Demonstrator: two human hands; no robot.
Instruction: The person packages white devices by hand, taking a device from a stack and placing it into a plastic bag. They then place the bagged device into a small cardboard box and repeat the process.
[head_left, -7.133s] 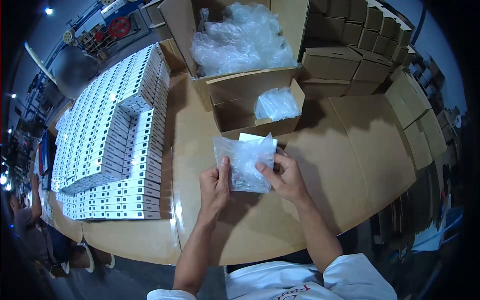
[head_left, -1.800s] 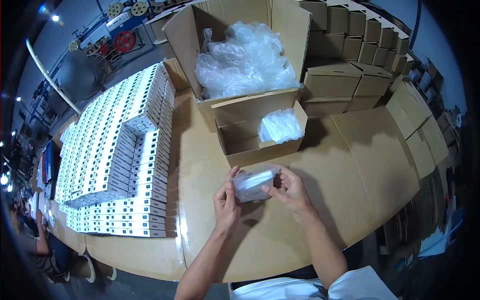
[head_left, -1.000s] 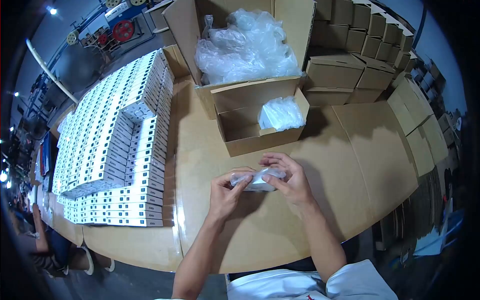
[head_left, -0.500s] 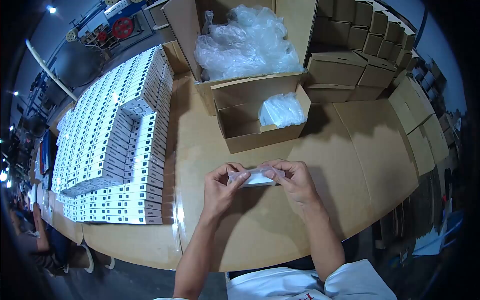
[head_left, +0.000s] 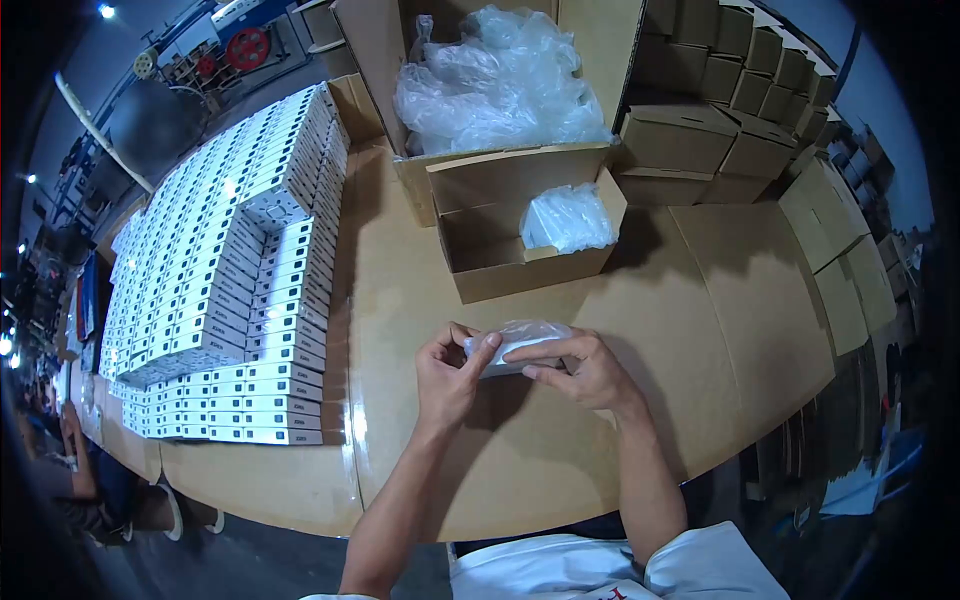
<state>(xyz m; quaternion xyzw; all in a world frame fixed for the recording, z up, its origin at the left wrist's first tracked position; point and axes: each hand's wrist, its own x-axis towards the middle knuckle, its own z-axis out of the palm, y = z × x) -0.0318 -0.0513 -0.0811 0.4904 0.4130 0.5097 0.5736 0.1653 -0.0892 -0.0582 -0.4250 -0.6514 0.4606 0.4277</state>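
In front of me, a small white box in a clear plastic bag is held above the table. My left hand is closed around its left end, the thumb pressing the plastic. My right hand grips the right side, with its index finger laid along the film and the thumb just below. The other right fingers are partly hidden. Beyond my hands stands an open cardboard box, with a plastic-wrapped bundle in its right half.
Many small white boxes are stacked on the left of the cardboard-covered table. A large carton at the back holds crumpled clear bags. Brown cartons are piled at the back right. Another person's arm shows far left.
My right hand has shifted from pinching the bag's upper edge to laying its index finger across the front. The plastic now puffs up above the white box.
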